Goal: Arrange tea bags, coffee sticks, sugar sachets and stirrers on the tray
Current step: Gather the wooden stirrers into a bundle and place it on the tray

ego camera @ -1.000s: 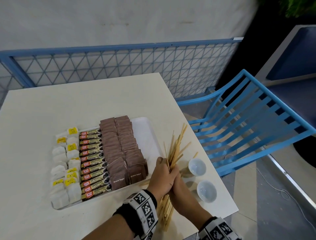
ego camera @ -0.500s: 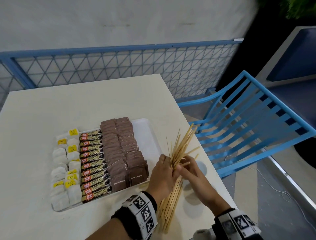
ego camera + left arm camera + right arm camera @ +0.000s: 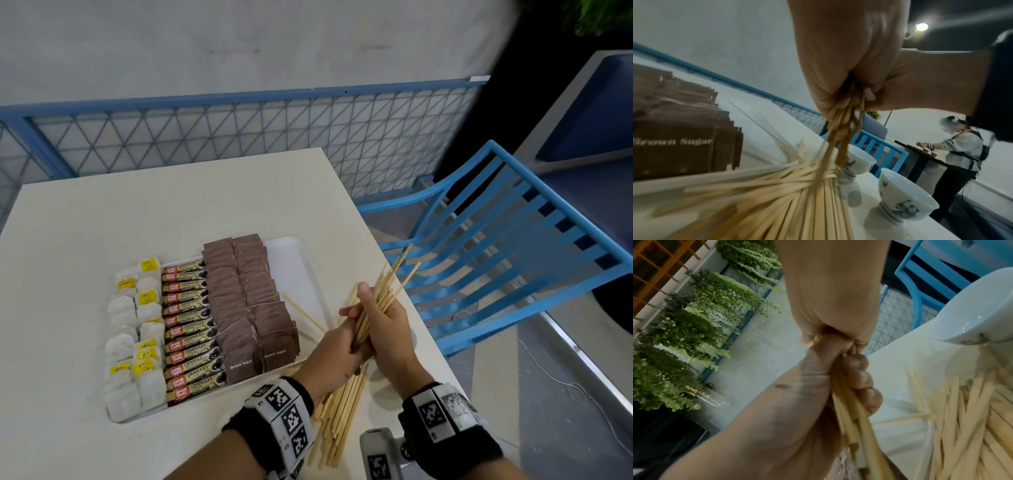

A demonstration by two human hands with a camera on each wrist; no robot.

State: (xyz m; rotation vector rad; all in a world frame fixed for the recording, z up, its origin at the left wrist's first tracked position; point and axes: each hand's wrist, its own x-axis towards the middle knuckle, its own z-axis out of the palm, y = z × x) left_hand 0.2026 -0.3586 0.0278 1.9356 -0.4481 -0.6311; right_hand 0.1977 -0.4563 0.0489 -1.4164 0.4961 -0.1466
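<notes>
A white tray (image 3: 291,270) holds columns of tea bags (image 3: 135,329), coffee sticks (image 3: 188,329) and brown sugar sachets (image 3: 246,301). One wooden stirrer (image 3: 303,311) lies across the tray's bare right strip. Just right of the tray, my left hand (image 3: 337,346) and right hand (image 3: 387,322) both grip one bundle of stirrers (image 3: 387,291), lifted and tilted up to the right. The wrist views show the same bundle (image 3: 842,129) (image 3: 851,418) wrapped by curled fingers. Several loose stirrers (image 3: 335,421) (image 3: 797,203) lie on the table under my hands.
Two small white cups (image 3: 857,160) (image 3: 906,199) stand near the table's right edge, mostly hidden behind my hands in the head view. A blue slatted chair (image 3: 496,257) sits right of the table. A blue mesh fence (image 3: 239,137) runs behind. A person (image 3: 962,146) works in the background.
Half a second ago my right hand had let go and reached right towards the cups. It is back on the bundle, which now sits higher and leans further right.
</notes>
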